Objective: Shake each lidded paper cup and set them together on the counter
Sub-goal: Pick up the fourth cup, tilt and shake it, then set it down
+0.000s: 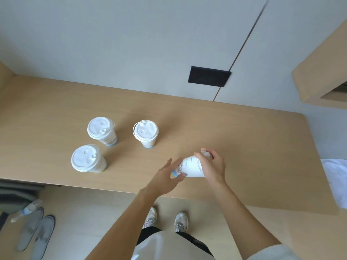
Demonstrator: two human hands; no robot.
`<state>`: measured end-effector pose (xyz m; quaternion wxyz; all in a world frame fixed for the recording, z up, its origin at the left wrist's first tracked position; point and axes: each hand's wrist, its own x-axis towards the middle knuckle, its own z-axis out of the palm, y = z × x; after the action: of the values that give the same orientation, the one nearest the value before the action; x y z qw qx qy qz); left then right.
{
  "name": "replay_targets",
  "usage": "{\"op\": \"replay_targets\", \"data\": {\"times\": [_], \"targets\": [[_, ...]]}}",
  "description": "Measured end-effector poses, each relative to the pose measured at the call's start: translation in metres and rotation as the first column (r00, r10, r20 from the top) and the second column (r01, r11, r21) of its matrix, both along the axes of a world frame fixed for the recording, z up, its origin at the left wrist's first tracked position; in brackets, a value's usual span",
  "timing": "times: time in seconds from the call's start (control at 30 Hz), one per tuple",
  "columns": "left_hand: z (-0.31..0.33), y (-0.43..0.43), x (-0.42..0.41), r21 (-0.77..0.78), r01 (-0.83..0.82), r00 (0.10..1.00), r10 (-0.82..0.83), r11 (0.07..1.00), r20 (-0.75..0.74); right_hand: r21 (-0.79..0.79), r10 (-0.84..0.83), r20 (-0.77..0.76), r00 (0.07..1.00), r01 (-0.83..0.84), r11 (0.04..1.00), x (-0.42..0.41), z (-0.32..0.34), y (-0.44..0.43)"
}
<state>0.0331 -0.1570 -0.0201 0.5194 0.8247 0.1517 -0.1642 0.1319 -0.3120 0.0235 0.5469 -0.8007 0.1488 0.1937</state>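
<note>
Gripping a lidded paper cup [191, 167] just right of the frame's centre, the right hand [212, 166] holds it above the bench [244, 128], tipped onto its side. The cup's lid end points to the upper right and its blue-rimmed base to the lower left. The right fingers [200, 156] curl over the upper part of the cup and cover most of the lid, so only a sliver of white plastic shows past them.

The left hand [163, 178] comes in from the lower centre with its fingers [168, 162] straight and spread, holding nothing. Its thumb lies right at the cup's base; whether it touches cannot be told.

Three more lidded paper cups stand upright on the bench, left of centre and well apart from the hands. The upper-left cup [101, 129] and the lower-left cup [85, 158] stand near each other, one above the other in the frame. The middle cup [145, 131] stands to the right of the upper-left one, with bare wood between them. Each has a white lid with two small raised plugs.

A black wall panel [209, 76] sits above the bench, and a white cloth [336, 177] lies at the right edge. On the floor at the lower left are a pair of grey slippers [35, 233] and a plastic bottle [28, 210].
</note>
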Motion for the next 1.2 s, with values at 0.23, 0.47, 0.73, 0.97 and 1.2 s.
{"op": "replay_targets", "data": {"times": [0.23,0.47,0.73,0.97,1.2], "targets": [[0.085,0.017,-0.007,-0.339,-0.359,0.925,0.379,0.869,-0.009,0.397,-0.004,-0.307,0.952,0.131,0.908,-0.007,0.050,-0.026],[0.134,0.027,-0.010,-0.367,-0.365,0.918,0.397,0.855,0.011,0.512,0.033,-0.255,0.966,0.106,0.852,-0.024,0.078,-0.024],[0.153,0.031,-0.011,-0.443,-0.345,0.923,0.386,0.828,0.003,0.539,-0.027,-0.148,0.989,0.104,0.836,-0.027,0.098,-0.024],[0.154,0.039,-0.017,-0.523,-0.330,0.927,0.373,0.786,-0.024,0.531,-0.029,-0.088,0.996,0.072,0.844,-0.031,0.109,-0.021],[0.155,0.040,-0.023,-0.578,-0.321,0.915,0.402,0.750,0.014,0.586,-0.034,-0.055,0.998,0.059,0.808,-0.037,0.111,-0.020]]}}
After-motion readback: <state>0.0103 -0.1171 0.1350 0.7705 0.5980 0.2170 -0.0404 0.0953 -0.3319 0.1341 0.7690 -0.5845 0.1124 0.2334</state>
